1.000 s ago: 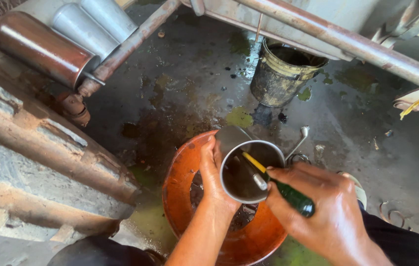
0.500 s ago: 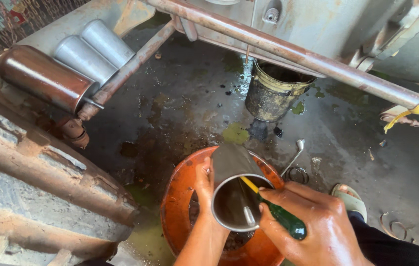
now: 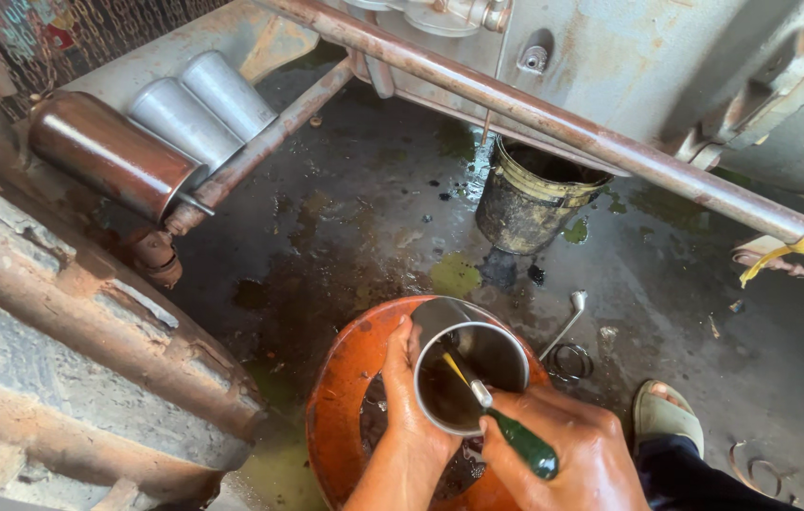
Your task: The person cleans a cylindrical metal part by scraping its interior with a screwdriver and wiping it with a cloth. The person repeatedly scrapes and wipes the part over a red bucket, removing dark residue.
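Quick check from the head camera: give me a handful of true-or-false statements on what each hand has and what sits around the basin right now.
1. The left hand grips the metal cylinder by its side. True.
2. The right hand holds a green-handled tool whose tip is inside the cylinder. True.
3. The cylinder is held over a blue basin. False: the basin is orange.
4. The dirty bucket lies tipped on its side. False: it stands upright on the wet floor.
5. A wrench lies on the floor right of the basin. True.
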